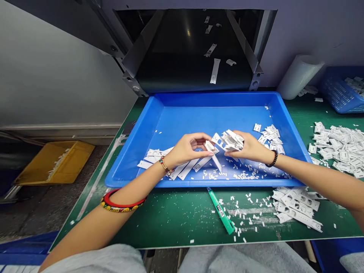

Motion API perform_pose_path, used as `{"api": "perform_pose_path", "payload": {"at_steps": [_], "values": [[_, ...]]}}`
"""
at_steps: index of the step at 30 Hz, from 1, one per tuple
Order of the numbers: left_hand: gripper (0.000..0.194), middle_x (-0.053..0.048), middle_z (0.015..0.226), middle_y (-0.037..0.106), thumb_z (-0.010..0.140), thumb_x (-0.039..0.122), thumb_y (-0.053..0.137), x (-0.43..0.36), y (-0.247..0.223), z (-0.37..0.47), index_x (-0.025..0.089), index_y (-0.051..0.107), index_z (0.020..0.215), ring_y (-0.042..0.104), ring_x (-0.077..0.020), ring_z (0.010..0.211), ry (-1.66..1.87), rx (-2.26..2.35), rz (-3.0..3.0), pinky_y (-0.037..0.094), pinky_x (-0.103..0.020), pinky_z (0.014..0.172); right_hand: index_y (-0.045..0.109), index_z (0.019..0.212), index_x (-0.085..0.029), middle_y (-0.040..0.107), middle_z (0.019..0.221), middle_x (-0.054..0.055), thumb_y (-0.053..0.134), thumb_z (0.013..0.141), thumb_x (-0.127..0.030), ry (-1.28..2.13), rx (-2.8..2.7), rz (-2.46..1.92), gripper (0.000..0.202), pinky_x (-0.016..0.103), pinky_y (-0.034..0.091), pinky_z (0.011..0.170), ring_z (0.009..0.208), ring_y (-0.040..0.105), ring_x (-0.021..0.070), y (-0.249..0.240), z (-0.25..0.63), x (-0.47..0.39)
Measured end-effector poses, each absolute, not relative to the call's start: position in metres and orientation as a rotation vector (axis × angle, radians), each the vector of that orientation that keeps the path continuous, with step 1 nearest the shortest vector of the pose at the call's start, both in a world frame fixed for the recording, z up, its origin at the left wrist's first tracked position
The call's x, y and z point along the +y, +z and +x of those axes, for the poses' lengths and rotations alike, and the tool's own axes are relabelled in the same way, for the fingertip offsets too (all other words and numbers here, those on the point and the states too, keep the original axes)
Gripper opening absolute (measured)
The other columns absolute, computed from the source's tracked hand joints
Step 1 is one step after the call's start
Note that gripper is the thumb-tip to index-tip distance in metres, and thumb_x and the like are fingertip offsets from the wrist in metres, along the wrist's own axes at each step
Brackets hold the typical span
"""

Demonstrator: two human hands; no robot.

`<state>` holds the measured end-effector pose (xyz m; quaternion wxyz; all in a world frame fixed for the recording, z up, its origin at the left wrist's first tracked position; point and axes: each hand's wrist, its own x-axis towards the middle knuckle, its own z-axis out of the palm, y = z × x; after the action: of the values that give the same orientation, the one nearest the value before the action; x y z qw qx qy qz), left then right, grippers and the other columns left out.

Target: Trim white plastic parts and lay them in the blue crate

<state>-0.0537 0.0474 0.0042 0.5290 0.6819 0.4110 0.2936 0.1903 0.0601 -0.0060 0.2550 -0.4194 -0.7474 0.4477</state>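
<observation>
Grey clothing (113, 261), foreground. Blue tray (182, 121): white strips (189, 167) left, small white parts (271, 133) right. Above it, left hand (189, 149) curls round a white piece (209, 146); right hand (250, 147) grips a white stack (233, 140).

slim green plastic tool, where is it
Head view: the tool lies right of bottom centre on the green tabletop, in front of the blue plastic tray.

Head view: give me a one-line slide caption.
The left hand and right hand hold white parts over a blue tray, at the end of a black conveyor belt.
</observation>
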Motion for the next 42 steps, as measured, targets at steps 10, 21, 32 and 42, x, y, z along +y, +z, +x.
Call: {"api": "perform_pose_path", "payload": {"at_steps": [10,21,32,42], "values": [[0.031,-0.003,0.084,0.066,0.084,0.038,0.071,0.040,-0.007,-0.051,0.016,0.065,0.106,0.057,-0.0115,0.067,0.833,0.970,2.073,0.053,-0.027,0.068,0.063,0.082,-0.019,0.064,0.073,0.000,0.089,0.059,-0.045,2.010,-1.425,-1.256,0.043,0.025,0.044,0.052,0.060,0.055,0.0119,-0.002,0.186,0.053],[0.025,-0.009,0.088,0.069,0.103,0.029,0.042,0.038,-0.015,-0.043,0.014,0.061,0.109,0.061,-0.0172,0.079,0.682,0.731,2.879,0.051,-0.029,0.072,0.069,0.078,-0.016,0.066,0.066,-0.002,0.086,0.064,-0.049,2.351,-1.386,-1.021,0.040,0.020,0.040,0.044,0.051,0.050,0.0074,-0.005,0.180,0.051],[0.024,-0.005,0.076,0.069,0.100,0.030,0.047,0.037,-0.001,-0.055,0.018,0.064,0.088,0.061,-0.0148,0.069,1.401,0.970,2.873,0.050,-0.027,0.066,0.059,0.085,-0.017,0.061,0.066,-0.002,0.088,0.054,-0.048,1.807,-1.537,-1.067,0.052,0.025,0.043,0.051,0.055,0.055,0.0119,0.001,0.192,0.066],[0.011,0.004,0.068,0.058,0.079,0.025,0.075,-0.104,0.064,-0.073,0.018,0.066,0.079,0.048,-0.0097,0.058,1.363,1.571,2.064,0.039,-0.022,0.057,0.062,0.088,-0.020,0.061,0.076,0.000,0.079,0.074,-0.046,0.972,-1.733,-1.039,0.034,0.027,0.046,0.056,0.063,0.056,0.0139,0.085,0.226,-0.068]]}}
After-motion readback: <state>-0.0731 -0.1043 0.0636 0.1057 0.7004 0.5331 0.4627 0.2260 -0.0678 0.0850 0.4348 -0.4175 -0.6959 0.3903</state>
